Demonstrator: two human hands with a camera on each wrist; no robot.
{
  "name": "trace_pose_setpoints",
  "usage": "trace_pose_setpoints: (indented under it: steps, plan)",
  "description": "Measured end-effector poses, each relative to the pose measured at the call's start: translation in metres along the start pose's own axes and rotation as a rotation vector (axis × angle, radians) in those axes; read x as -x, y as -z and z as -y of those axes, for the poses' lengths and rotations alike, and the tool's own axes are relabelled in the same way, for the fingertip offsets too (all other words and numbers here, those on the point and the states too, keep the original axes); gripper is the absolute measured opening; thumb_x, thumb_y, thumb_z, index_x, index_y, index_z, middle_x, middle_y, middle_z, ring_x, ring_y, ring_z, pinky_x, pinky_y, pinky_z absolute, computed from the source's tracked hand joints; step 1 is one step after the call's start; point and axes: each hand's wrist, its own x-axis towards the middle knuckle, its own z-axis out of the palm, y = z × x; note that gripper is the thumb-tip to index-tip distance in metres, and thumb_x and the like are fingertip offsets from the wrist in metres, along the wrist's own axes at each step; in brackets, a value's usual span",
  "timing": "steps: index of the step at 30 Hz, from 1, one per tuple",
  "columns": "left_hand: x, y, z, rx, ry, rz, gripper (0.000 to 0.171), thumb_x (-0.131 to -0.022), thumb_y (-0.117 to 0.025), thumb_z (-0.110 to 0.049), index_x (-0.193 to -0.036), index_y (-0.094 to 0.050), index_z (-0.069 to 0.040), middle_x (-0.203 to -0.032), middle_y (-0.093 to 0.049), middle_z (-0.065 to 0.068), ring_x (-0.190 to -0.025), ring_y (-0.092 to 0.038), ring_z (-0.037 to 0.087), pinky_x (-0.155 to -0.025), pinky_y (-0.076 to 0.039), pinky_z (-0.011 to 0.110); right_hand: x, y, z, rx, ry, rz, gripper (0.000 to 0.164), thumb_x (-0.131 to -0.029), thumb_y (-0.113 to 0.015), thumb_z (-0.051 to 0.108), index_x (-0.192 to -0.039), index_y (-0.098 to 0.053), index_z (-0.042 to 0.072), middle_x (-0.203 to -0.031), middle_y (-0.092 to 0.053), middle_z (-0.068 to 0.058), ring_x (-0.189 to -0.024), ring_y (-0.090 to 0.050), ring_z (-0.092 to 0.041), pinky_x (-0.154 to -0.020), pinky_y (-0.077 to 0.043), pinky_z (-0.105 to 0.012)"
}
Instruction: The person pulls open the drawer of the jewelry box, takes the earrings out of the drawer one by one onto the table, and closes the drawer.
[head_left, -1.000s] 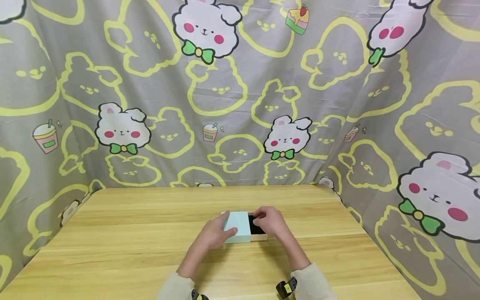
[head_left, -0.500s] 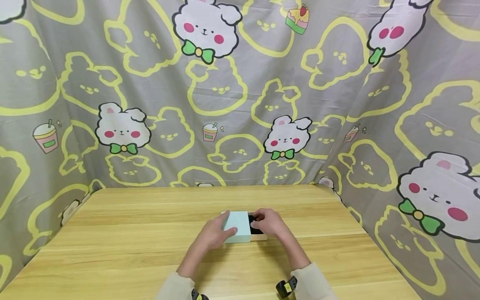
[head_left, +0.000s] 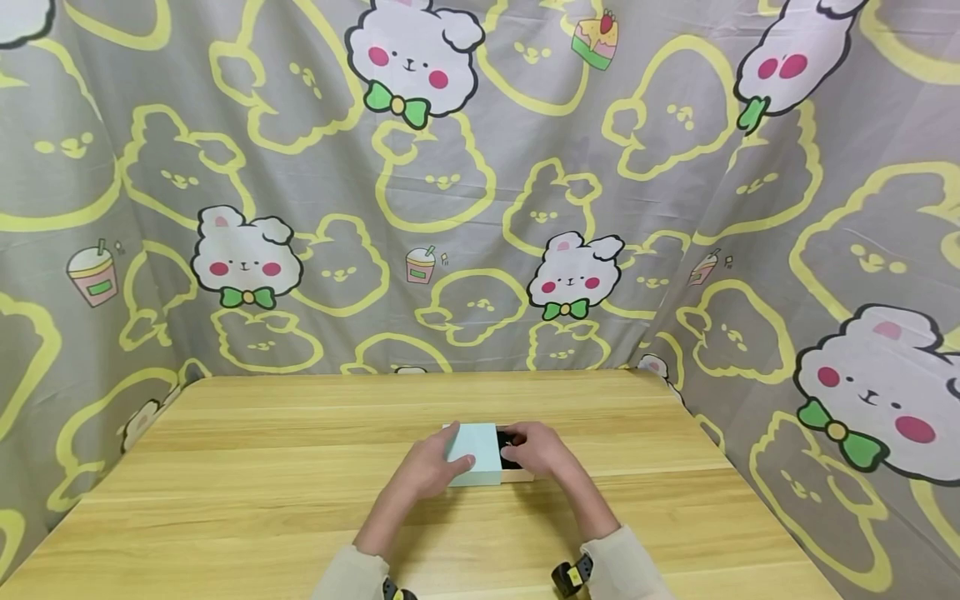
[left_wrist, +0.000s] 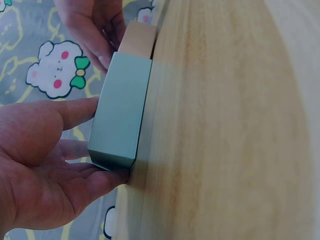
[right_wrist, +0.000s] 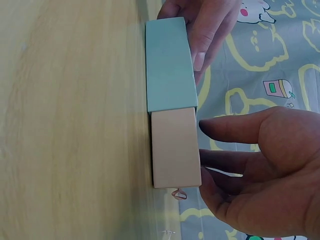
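Note:
On the table lies a gift box with a mint-green sleeve (head_left: 476, 450) and a beige drawer (right_wrist: 176, 149) that sticks out to the right. The drawer's inside is black. My left hand (head_left: 429, 467) holds the sleeve by its left end, with the thumb on top and fingers at the end. My right hand (head_left: 540, 447) is over the drawer, thumb and fingers bent toward the black inside. A tiny pale spot shows near that thumb, too small to identify. The drawer walls hide the right fingertips in the wrist views. From the drawer's end hangs a small ribbon loop (right_wrist: 179, 194).
The wooden table (head_left: 262, 467) extends around the box on all sides. Grey curtains (head_left: 465, 200) with rabbit prints stand behind it and at both sides. Each wrist wears a black strap with a camera (head_left: 573, 575).
My right hand has shifted slightly left and toward me over the drawer, and its thumb has moved closer to the sleeve. The left hand and the box have stayed in place.

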Motion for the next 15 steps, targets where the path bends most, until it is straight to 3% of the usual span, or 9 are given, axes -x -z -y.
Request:
trace_pose_setpoints:
  steps: [15]
  plan:
    - [0.0011,-0.0003,-0.0016,0.007,-0.011,0.0,0.071,-0.098,-0.067,-0.034,-0.155,-0.039,-0.003,-0.156,-0.044,0.023,-0.144,-0.04,0.045,-0.116,-0.037,0.06,0.0009,-0.0002,-0.0008,0.043,0.036,0.007,0.038,-0.097,-0.065,0.015,-0.13,-0.065,-0.004,-0.125,-0.067,-0.023,-0.118,-0.063,-0.041,-0.097,-0.054,-0.054]
